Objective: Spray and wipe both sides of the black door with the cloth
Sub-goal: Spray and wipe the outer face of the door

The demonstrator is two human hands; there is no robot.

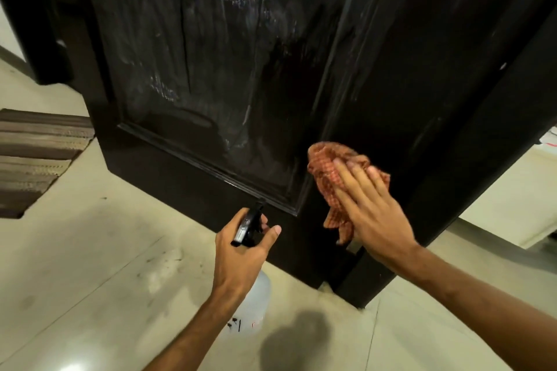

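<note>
The tall black panelled wooden door (241, 69) stands open on a pale glossy tiled floor (105, 250), its recessed panel streaked with whitish wet smears, thickest in the upper and middle parts. The right hand (373, 211) lies flat with its fingers straight and spread, pressing a crumpled orange-and-red checked cloth (328, 178) against the door's lower right stile, just beside the bottom corner of the panel moulding; part of the cloth hangs loose below the palm. The left hand (244, 250) is curled round the neck of a translucent white plastic spray bottle (253, 304), with the thumb out to the right and the fingers wrapped by its black trigger head (248, 226), whose nozzle points at the door's bottom rail. The bottle's body hangs below the wrist, with dark and reddish markings near its base; how much liquid is in it cannot be told. A brown and beige striped floor mat (33, 156) lies on the tiles at the left, well apart from the hands.
</note>
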